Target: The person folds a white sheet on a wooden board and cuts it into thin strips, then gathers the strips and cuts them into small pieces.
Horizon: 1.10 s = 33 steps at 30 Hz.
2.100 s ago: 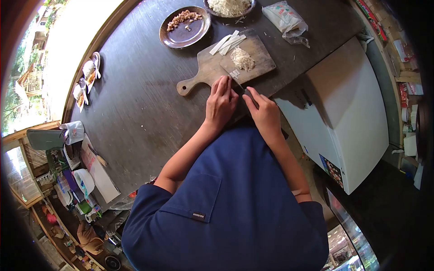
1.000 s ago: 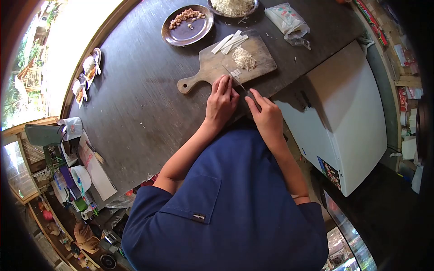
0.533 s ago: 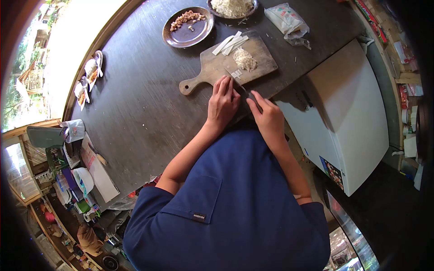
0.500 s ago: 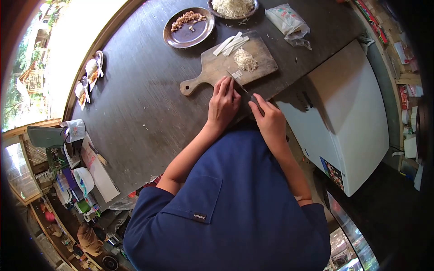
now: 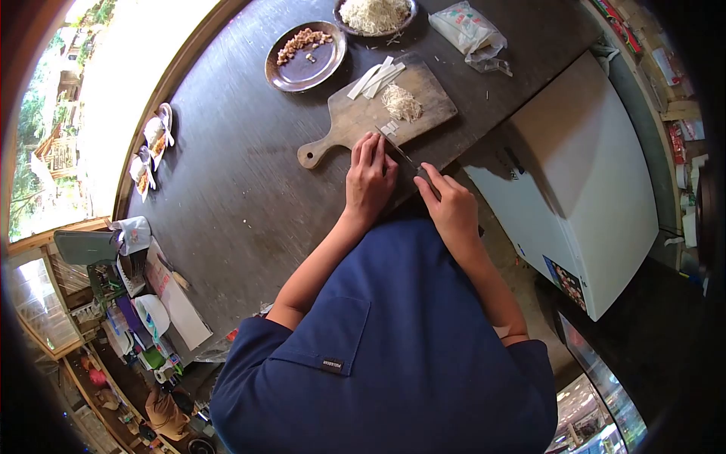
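My right hand (image 5: 451, 203) is closed round the handle of a knife (image 5: 398, 148), its blade slanting across the near edge of a wooden cutting board (image 5: 346, 113). Close to the blade, my left hand (image 5: 368, 181) rests on the board's edge with its fingers bunched together; what lies under the fingertips is hidden. Small white cut pieces (image 5: 389, 129) sit by the knife tip. Farther up the board are a heap of thin pale shreds (image 5: 401, 104) and several flat white strips (image 5: 376, 79).
Beyond the board stand a brown plate (image 5: 306, 79) with chopped brown bits, a bowl of white shreds (image 5: 374, 17) and a plastic bag (image 5: 469, 34). Two small dishes (image 5: 157, 135) line the left edge. A white chest freezer (image 5: 575, 181) stands on the right.
The view has tilted slightly, so the board and plates appear a little farther left. Both hands stay almost where they were, with the knife still at the board's near edge.
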Tool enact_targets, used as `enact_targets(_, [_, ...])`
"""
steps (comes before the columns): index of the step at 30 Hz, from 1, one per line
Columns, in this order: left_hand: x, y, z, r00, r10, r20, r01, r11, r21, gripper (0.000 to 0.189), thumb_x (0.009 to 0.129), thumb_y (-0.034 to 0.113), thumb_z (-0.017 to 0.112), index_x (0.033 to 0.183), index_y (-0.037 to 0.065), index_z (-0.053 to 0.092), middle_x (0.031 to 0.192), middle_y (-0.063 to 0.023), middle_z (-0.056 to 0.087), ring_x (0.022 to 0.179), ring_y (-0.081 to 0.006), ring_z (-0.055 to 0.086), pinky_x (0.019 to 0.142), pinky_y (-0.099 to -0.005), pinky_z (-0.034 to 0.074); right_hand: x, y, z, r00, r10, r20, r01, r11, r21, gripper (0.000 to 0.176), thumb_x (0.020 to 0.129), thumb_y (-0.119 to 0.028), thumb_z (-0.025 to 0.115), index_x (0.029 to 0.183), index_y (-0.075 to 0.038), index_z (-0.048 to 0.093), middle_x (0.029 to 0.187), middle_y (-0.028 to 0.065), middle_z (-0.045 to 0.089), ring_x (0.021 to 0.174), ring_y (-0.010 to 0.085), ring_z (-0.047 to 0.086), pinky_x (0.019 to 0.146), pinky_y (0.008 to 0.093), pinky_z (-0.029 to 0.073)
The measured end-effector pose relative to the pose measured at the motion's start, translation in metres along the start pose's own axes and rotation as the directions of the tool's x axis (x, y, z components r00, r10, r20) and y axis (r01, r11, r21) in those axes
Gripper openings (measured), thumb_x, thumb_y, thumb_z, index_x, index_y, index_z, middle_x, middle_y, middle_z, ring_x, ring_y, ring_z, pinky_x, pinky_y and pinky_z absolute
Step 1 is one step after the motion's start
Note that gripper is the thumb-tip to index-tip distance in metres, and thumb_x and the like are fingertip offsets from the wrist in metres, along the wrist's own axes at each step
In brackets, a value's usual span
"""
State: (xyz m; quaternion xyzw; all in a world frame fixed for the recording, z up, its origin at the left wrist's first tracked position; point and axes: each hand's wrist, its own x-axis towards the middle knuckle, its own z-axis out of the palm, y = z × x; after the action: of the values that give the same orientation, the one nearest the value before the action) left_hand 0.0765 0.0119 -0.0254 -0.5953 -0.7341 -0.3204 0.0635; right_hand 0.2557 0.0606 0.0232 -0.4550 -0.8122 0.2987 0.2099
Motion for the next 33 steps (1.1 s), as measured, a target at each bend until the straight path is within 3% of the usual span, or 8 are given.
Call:
enact_targets(6, [0.001, 0.002, -0.003, 1.000, 0.003, -0.001, -0.003, 1.000, 0.002, 0.043, 0.087, 0.004, 0.069, 0.128, -0.010, 0.066, 0.133, -0.0211, 0.063, 0.132, -0.0385, 0.059, 0.109, -0.0448, 0.053, 0.015, 0.011, 0.027, 0.989, -0.104, -0.104, 0.104, 0.995, -0.003, 0.033, 0.101, -0.036, 0.072, 0.126, -0.014, 0.075, 0.085, 0.0123, 0.073, 0.076, 0.0370, 0.075, 0.063, 0.0453, 0.060])
enact_targets(33, [-0.002, 0.003, -0.003, 1.000, 0.012, -0.008, -0.012, 0.998, 0.064, 0.043, 0.088, 0.005, 0.070, 0.128, -0.008, 0.067, 0.127, -0.0207, 0.065, 0.130, -0.0386, 0.060, 0.108, -0.0446, 0.054, 0.012, 0.009, 0.028, 0.990, -0.086, -0.111, 0.086, 0.996, 0.001, 0.033, 0.101, -0.036, 0.073, 0.126, -0.016, 0.076, 0.082, 0.0116, 0.073, 0.074, 0.0355, 0.075, 0.062, 0.0439, 0.060])
